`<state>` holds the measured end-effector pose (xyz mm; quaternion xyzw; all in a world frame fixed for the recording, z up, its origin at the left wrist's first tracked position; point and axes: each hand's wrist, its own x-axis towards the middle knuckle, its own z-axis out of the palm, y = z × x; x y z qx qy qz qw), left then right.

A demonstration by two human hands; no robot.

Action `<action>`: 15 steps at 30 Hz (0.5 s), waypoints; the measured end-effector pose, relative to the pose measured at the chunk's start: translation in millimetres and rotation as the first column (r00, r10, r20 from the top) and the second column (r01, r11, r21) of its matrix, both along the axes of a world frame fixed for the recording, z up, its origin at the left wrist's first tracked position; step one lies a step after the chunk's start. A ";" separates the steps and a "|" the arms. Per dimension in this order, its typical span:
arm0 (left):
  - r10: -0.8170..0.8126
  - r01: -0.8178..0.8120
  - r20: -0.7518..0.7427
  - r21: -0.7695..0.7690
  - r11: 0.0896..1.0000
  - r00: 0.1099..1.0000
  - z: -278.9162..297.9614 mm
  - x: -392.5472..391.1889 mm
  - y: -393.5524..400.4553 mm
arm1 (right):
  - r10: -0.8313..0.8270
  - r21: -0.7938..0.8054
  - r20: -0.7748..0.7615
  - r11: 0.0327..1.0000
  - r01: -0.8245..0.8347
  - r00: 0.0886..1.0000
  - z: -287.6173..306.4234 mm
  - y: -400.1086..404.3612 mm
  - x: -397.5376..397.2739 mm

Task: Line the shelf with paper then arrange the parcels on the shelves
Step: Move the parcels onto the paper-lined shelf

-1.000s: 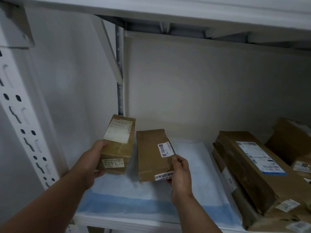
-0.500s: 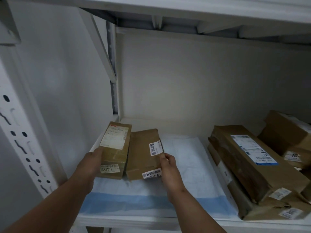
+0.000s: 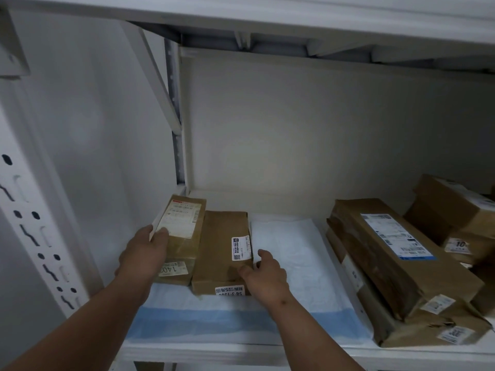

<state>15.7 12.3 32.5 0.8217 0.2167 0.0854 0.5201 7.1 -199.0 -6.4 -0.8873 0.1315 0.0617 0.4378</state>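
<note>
Head view: paper liner (image 3: 292,253) already down on shelf (image 3: 214,352). Left hand (image 3: 143,257) wrapped on tall parcel (image 3: 182,236) at the far left, right hand (image 3: 263,278) pinching flat parcel (image 3: 222,253) touching it, both resting on the liner. Bigger parcels (image 3: 388,258) stacked right. Lining done; arranging looks partway, middle gap unfilled.

Matt brown cardboard parcels (image 3: 222,250), painted metal shelf (image 3: 203,352).
</note>
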 end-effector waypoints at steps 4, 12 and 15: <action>0.006 -0.036 0.112 0.267 0.963 0.994 22.5 -4.4 -30.8 | 0.004 -0.125 0.137 0.992 0.014 0.991 19.6 -15.9 -3.8; -0.293 0.288 0.235 0.057 0.956 0.927 50.1 -6.7 -134.7 | 0.021 -0.390 0.450 0.904 0.176 0.893 86.8 -105.9 -28.8; -0.434 0.453 0.170 -0.088 0.887 0.885 42.9 -17.0 -185.5 | -0.047 -0.488 0.437 0.826 0.281 0.898 104.4 -160.5 -39.6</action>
